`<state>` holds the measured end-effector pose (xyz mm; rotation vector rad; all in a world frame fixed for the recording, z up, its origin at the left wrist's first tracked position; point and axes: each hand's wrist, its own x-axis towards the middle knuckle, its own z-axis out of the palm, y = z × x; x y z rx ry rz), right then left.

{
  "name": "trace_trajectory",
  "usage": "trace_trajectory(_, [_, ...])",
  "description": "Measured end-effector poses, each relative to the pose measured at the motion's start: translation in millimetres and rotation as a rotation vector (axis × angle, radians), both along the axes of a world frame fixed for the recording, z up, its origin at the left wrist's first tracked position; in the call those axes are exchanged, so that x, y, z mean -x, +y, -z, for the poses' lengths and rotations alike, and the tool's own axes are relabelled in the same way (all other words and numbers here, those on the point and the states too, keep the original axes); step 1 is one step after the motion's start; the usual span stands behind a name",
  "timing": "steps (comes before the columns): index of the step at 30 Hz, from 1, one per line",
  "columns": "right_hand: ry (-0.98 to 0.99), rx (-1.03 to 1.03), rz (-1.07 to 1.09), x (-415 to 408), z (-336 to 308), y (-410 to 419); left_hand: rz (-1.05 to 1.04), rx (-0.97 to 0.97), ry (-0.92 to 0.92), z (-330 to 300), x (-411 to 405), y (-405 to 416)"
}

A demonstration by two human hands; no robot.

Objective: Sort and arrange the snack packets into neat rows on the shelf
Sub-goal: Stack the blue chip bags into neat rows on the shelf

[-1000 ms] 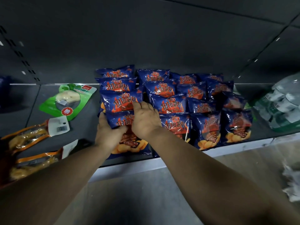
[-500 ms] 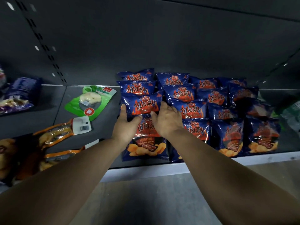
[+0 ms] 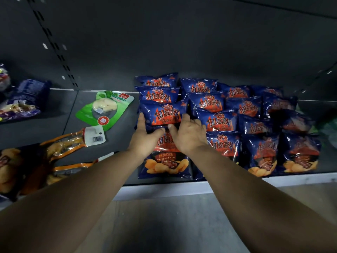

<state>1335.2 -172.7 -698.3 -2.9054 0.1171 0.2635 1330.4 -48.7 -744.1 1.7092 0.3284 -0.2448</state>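
hands (image 3: pixel 168 136) on front chip packet (image 3: pixel 165 161) | shelf (image 3: pixel 164 190) lip just below

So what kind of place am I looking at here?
Most likely a shop aisle: a dark metal shelf with a slotted back panel, stocked with many identical shiny blue barbecue crisp packets in overlapping rows.

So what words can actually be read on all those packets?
"Barbecue Flavor": on the front blue chip packet, under both hands.
"Potato Chips" in script, partly covered: on the blue packet behind it.
Large Chinese characters: on every blue packet, too blurred to quote safely.
Green packet: Chinese label and a red round sticker, too small to read.
Barcode on the white tag: digits unreadable.
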Motion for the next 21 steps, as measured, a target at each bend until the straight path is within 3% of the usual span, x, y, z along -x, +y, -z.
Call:
trace_trajectory(8, [-0.012,-0.109,0.138,-10,-3,-5,0.008,0.035,-0.089,-6,-2,7])
trace_trajectory(14, [-0.007,-0.092,0.115,-18,0,-3,0.073,-0.088,-0.1,-9,-7,12])
trace_trajectory(21, [0.019,-0.099,0.161,-23,7,5,0.009,0.035,-0.078,-8,-12,9])
